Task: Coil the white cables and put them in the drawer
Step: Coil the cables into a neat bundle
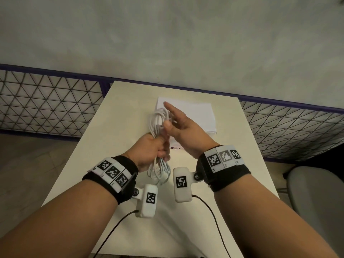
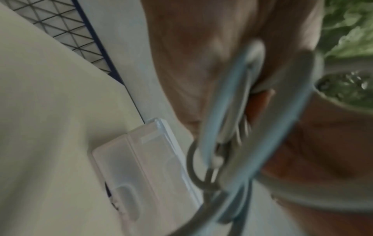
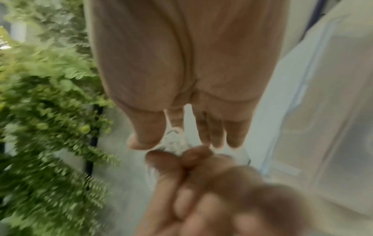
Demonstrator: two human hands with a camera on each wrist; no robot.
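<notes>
Head view: left hand [image 1: 149, 150] fisted around coiled white cables [image 1: 159, 123] above the table [image 1: 93, 146]; right hand [image 1: 183, 127], fingers straight, touching the coil's far loops; drawer unit [image 1: 201, 116] beyond.
Left wrist: loops hang from the fist; drawer unit [image 2: 141, 167] left.
Right wrist: fingers [image 3: 216, 132] extended above the fist [image 3: 201, 183].

White cables [image 1: 159, 125], looking pale blue-grey in the left wrist view. Drawer unit [image 1: 193, 116] white, translucent frosted front. Table [image 1: 115, 127] cream. Wristbands [image 1: 223, 172] black with white tags carrying black-and-white square code patterns. Fence [image 1: 46, 103] black triangular mesh, purple-blue frame. Wall [image 1: 167, 34] mottled grey. Foliage [image 3: 46, 111] green. Chair [image 1: 316, 202] grey.
</notes>
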